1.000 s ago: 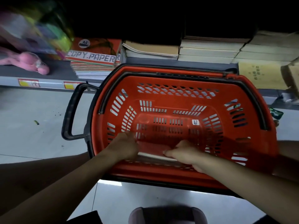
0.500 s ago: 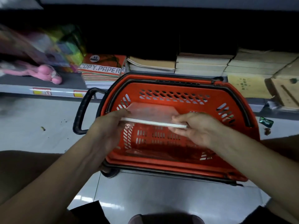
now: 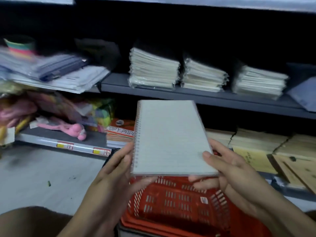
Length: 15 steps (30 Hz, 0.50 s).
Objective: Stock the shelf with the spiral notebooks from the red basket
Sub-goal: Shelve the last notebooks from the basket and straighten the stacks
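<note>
Both hands grasp one spiral notebook (image 3: 171, 137), held flat and slightly tilted above the red basket (image 3: 177, 202). The left hand (image 3: 118, 170) clasps the near-left corner along the wire binding, thumb on the cover and fingers curled beneath. The right hand (image 3: 227, 166) grips the near-right corner, thumb pressed on the ruled cover, fingers wrapped under the near edge. The notebook's far edge lies just below the front lip of the grey shelf (image 3: 196, 96). On that shelf three stacks of wrapped notebooks (image 3: 153, 71) stand side by side, close together; open board shows along the front lip. Left of the stacks, folders and pouches (image 3: 56, 72) overhang the shelf edge, blurred. The space above the stacks is dark and nothing can be made out there. The basket's far rim is hidden behind the notebook, and its near side is cut off by the frame. Lower left, a pink toy (image 3: 71, 129) lies on the bottom shelf beside a copy-paper pack (image 3: 119, 132), partly covered. Lower right sit brown paper stacks (image 3: 256, 142).
</note>
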### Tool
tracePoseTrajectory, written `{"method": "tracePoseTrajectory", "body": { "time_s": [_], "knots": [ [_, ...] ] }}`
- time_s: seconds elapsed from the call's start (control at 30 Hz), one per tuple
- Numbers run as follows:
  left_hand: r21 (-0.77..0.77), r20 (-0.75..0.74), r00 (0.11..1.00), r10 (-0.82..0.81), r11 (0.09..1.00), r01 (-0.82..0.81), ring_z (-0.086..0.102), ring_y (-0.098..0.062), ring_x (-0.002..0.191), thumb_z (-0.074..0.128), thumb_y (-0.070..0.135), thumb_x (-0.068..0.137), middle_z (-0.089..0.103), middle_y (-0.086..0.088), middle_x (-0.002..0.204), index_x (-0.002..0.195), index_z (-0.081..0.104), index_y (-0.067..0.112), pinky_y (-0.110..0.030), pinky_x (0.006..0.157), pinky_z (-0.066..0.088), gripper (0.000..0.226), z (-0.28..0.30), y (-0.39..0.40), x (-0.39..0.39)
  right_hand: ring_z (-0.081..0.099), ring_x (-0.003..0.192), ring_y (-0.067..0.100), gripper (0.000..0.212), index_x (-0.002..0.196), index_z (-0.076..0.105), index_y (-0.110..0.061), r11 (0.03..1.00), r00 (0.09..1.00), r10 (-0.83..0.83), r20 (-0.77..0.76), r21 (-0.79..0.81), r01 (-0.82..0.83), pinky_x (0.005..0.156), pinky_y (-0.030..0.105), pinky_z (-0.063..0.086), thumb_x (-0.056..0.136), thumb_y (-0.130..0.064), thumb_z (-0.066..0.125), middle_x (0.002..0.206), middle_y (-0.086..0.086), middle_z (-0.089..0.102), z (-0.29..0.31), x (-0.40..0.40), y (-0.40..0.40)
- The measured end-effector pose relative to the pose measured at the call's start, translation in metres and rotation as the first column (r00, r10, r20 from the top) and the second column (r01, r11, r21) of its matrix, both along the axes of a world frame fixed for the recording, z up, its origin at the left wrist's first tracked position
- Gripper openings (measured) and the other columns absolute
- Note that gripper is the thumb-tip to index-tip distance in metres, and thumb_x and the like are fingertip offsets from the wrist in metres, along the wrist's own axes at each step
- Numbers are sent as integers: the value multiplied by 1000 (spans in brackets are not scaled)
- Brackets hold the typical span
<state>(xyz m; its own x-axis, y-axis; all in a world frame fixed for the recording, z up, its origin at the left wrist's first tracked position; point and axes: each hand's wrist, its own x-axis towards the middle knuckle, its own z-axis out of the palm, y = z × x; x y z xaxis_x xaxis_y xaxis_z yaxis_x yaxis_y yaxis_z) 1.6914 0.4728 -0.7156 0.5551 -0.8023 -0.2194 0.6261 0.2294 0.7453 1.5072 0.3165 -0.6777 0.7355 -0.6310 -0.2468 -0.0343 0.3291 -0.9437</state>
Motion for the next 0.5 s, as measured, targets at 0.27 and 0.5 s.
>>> {"method": "tracePoseTrajectory", "body": {
  "time_s": [0.27, 0.5],
  "knots": [
    [-91, 191, 979, 69, 995, -52, 72, -30, 107, 47, 12, 89, 73, -8, 124, 132, 60, 18, -52, 73, 62, 46, 25, -10, 23, 74, 71, 46, 67, 145, 47, -33, 995, 997, 20, 72, -99, -12, 51, 41, 62, 85, -9, 61, 103, 24, 76, 15, 24, -17],
    [-67, 203, 973, 112, 993, -100, 72, -34, 106, 48, 9, 88, 73, -8, 123, 133, 60, 15, -59, 70, 60, 48, 19, -26, 45, 67, 54, 43, 76, 143, 48, -36, 997, 991, -30, 132, -67, 39, 47, 37, 59, 73, -15, 70, 102, 28, 74, 4, 47, -29]
  ]
}}
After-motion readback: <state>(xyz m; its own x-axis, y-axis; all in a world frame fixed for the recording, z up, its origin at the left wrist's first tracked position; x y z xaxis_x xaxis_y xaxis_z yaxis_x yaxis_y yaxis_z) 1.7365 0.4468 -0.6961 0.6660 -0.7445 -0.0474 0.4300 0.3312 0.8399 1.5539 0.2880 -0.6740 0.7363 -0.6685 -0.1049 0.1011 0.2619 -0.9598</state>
